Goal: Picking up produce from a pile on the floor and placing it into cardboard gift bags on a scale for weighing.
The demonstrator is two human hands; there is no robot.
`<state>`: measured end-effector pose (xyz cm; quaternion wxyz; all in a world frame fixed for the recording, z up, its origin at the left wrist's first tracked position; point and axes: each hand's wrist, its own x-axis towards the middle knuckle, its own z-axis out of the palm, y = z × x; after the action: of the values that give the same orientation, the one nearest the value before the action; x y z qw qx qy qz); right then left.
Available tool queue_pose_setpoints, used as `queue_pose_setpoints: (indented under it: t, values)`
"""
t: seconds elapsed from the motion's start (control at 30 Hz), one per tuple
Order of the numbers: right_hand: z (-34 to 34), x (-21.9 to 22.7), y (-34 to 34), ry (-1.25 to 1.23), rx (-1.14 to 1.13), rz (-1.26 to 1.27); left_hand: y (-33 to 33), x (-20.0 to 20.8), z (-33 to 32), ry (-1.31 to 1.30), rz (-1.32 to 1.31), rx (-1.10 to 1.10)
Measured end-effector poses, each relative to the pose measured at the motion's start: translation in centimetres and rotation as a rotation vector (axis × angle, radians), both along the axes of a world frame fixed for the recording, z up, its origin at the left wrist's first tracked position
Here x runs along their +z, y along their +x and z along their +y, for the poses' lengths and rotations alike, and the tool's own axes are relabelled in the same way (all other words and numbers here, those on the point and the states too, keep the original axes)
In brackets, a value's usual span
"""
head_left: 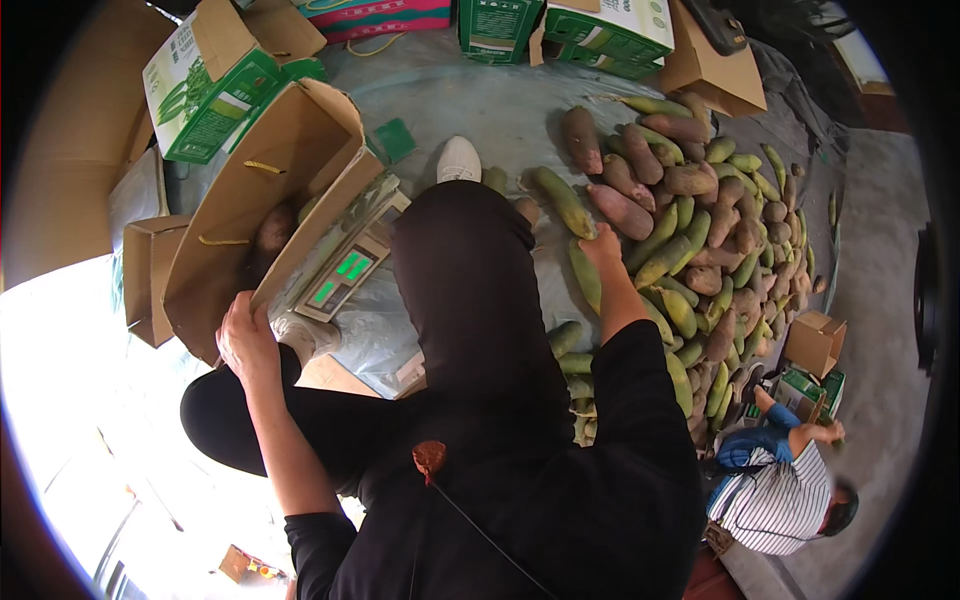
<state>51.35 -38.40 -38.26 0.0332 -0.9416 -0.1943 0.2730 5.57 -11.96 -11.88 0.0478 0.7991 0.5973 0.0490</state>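
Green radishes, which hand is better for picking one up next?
Probably the right hand: it's right at the end of one long green radish. The left hand is farther off, at the open cardboard box's edge.

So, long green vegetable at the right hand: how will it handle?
The long green vegetable is probably stiff: its body looks thick. Its rounded sides suggest it may roll. Lifting might tip it, since the right hand is at one end.

Produce packing area, vegetable pile (700,245) on plastic sheeting (440,95), digital scale (350,262), cardboard cartons (240,200)
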Motion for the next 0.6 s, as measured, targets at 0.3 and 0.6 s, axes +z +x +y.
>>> queue_pose_setpoints:
  t: [0.3,0.6]
  values:
    - [5.6,-1.0,0.2,-0.005,0.025,-0.092,0.3,0.2,0.1,-0.062,-0.024,0.057]
    - [10.2,0.9,-1.5,-0.255,0.122,-0.123,0.1,0.2,0.2,-0.031,-0.006,0.045]
